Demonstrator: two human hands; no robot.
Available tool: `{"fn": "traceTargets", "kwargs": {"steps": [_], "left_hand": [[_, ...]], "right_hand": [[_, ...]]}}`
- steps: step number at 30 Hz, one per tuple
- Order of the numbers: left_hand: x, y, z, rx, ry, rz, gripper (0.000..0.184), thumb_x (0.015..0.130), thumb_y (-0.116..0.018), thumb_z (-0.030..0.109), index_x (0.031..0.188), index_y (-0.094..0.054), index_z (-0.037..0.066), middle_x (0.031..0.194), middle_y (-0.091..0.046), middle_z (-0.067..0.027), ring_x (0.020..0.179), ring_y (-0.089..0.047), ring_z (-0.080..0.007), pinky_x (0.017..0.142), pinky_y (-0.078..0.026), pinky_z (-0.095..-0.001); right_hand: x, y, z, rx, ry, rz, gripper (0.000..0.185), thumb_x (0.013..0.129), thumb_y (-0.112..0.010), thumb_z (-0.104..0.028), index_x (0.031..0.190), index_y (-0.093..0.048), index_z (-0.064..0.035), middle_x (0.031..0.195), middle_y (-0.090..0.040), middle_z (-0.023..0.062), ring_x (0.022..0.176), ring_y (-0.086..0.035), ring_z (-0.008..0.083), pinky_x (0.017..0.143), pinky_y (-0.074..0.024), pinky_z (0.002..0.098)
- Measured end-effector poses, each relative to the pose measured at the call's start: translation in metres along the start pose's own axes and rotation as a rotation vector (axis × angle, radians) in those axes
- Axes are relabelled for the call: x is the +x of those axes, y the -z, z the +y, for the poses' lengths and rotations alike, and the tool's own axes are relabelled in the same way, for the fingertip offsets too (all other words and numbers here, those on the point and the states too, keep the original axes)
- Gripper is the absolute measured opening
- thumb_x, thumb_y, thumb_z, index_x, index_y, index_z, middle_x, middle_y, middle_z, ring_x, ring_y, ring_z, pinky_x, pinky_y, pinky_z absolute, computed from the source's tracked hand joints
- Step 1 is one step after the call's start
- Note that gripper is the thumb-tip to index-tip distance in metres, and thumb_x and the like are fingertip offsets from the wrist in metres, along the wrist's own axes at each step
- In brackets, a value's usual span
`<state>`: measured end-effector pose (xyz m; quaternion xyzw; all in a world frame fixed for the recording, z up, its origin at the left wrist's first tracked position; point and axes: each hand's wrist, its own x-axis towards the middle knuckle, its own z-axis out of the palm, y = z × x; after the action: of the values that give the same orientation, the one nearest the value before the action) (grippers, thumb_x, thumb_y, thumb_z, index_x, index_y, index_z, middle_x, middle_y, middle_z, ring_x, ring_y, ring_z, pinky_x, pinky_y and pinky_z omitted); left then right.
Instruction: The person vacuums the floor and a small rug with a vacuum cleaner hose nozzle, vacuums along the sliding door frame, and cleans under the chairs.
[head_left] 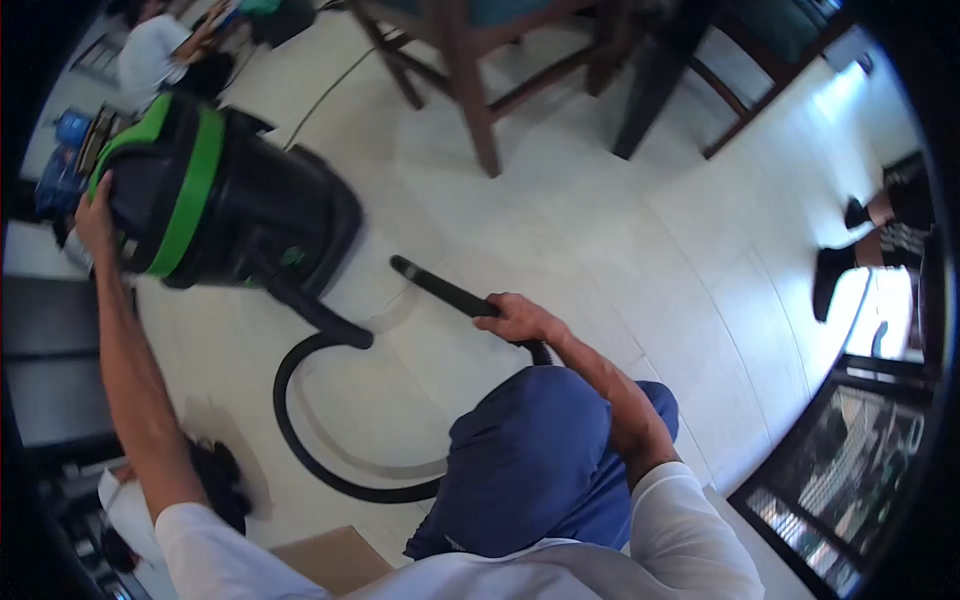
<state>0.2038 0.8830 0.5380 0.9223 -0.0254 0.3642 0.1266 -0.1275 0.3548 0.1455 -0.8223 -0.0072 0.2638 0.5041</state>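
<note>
A black and green canister vacuum cleaner point(235, 205) appears at the left of the head view, tilted in the picture. My left hand point(96, 222) is closed at the edge of its green-trimmed top, with some fingers hidden. In my right hand point(520, 318), closed around it, is the black vacuum wand point(440, 285), its free end pointing up and left above the floor. The black hose point(283, 400) leaves the canister, curves across the floor and passes behind my bent knee point(530, 460).
Wooden chairs point(465, 95) stand at the top, with a cord point(325, 95) on the tiled floor point(560, 230) nearby. One person point(150, 55) sits at upper left, another point(130, 510) at lower left. A person's legs point(850, 255) show at right. Blue water bottles point(60, 165) stand beyond the vacuum.
</note>
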Motion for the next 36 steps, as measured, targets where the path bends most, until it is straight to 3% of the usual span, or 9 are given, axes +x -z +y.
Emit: {"fn": "traceTargets", "kwargs": {"steps": [4,9,11,13,17,25,29,33,36], "left_hand": [[0.009,-0.016,-0.002,0.369,0.134,0.085,0.071,0.092,-0.056,0.063,0.132,-0.060,0.004,0.128,-0.064,-0.0202,0.114,-0.060,-0.0427,0.095,-0.047,-0.0478],[-0.203,-0.068,0.220,0.235,-0.597,0.520,0.043,0.093,-0.068,0.031,0.123,-0.061,0.001,0.113,-0.068,-0.0181,0.098,-0.067,-0.0342,0.082,-0.052,-0.0469],[-0.347,-0.151,0.300,-0.888,-0.388,-0.358,0.035,0.092,-0.067,0.024,0.117,-0.061,0.001,0.112,-0.065,-0.0133,0.100,-0.064,-0.0232,0.094,-0.050,-0.0480],[-0.455,-0.181,0.383,-0.443,-0.598,-1.198,0.070,0.081,-0.079,0.033,0.136,-0.051,0.001,0.136,-0.057,-0.0217,0.123,-0.057,-0.0365,0.107,-0.043,-0.0466],[-0.542,-0.185,0.533,-0.592,-0.568,-1.883,0.105,0.073,-0.083,0.031,0.148,-0.017,-0.002,0.129,-0.057,-0.0346,0.118,-0.060,-0.0466,0.099,-0.051,-0.0469],[-0.620,-0.231,0.566,-1.038,-0.196,-1.481,0.102,0.076,-0.073,0.008,0.158,-0.012,0.007,0.134,-0.052,-0.0218,0.110,-0.062,-0.0347,0.091,-0.054,-0.0376],[-0.580,-0.242,0.615,-1.017,0.242,-1.570,0.085,0.082,-0.067,0.008,0.157,-0.026,0.010,0.105,-0.060,-0.0101,0.067,-0.059,-0.0187,0.050,-0.054,-0.0302],[-0.555,-0.241,0.692,-0.867,0.059,-1.628,0.078,0.082,-0.069,0.008,0.153,-0.036,0.003,0.093,-0.063,-0.0072,0.065,-0.058,-0.0165,0.054,-0.054,-0.0299],[-0.582,-0.258,0.745,-0.872,-0.602,-1.688,0.075,0.082,-0.066,0.000,0.151,-0.038,0.001,0.079,-0.059,-0.0033,0.061,-0.057,-0.0112,0.053,-0.050,-0.0257]], "right_hand": [[-0.060,0.022,0.033,0.092,-0.147,0.305,0.050,0.090,-0.064,-0.045,0.102,-0.064,0.0029,0.080,-0.068,0.0218,0.081,-0.069,0.0362,0.076,-0.0522,0.0457],[-0.152,0.028,0.086,0.493,-0.492,0.884,0.049,0.092,-0.063,-0.046,0.101,-0.058,0.0019,0.072,-0.064,0.0199,0.071,-0.068,0.0321,0.067,-0.0522,0.0437],[-0.154,0.028,0.103,0.576,-0.538,1.129,0.049,0.093,-0.062,-0.047,0.099,-0.056,0.0018,0.073,-0.064,0.0205,0.071,-0.067,0.0319,0.067,-0.0522,0.0439],[-0.146,0.027,0.121,0.748,-0.521,1.141,0.053,0.092,-0.064,-0.049,0.099,-0.057,0.0032,0.076,-0.064,0.0208,0.072,-0.067,0.0297,0.068,-0.0521,0.0425],[-0.130,0.031,0.132,1.175,-0.276,1.261,0.044,0.099,-0.061,-0.041,0.108,-0.063,0.0014,0.089,-0.065,0.0085,0.082,-0.060,0.0145,0.072,-0.0510,0.0320],[-0.151,0.065,0.180,1.030,-0.097,1.152,0.041,0.096,-0.064,-0.032,0.125,-0.060,-0.0023,0.109,-0.066,0.0113,0.107,-0.061,0.0226,0.094,-0.0482,0.0327],[-0.213,0.101,0.249,0.443,-0.549,1.012,0.070,0.090,-0.060,-0.057,0.143,-0.049,-0.0112,0.152,-0.043,0.0208,0.149,-0.021,0.0409,0.111,-0.0144,0.0725],[-0.320,0.177,0.382,0.007,-1.214,1.401,0.077,0.093,-0.055,-0.055,0.150,-0.040,-0.0048,0.159,-0.024,0.0314,0.149,-0.016,0.0480,0.113,-0.0089,0.0729],[-0.387,0.224,0.451,-0.075,-1.444,1.506,0.080,0.095,-0.052,-0.054,0.153,-0.032,-0.0027,0.157,-0.019,0.0378,0.147,-0.014,0.0535,0.110,-0.0099,0.0749]]}}
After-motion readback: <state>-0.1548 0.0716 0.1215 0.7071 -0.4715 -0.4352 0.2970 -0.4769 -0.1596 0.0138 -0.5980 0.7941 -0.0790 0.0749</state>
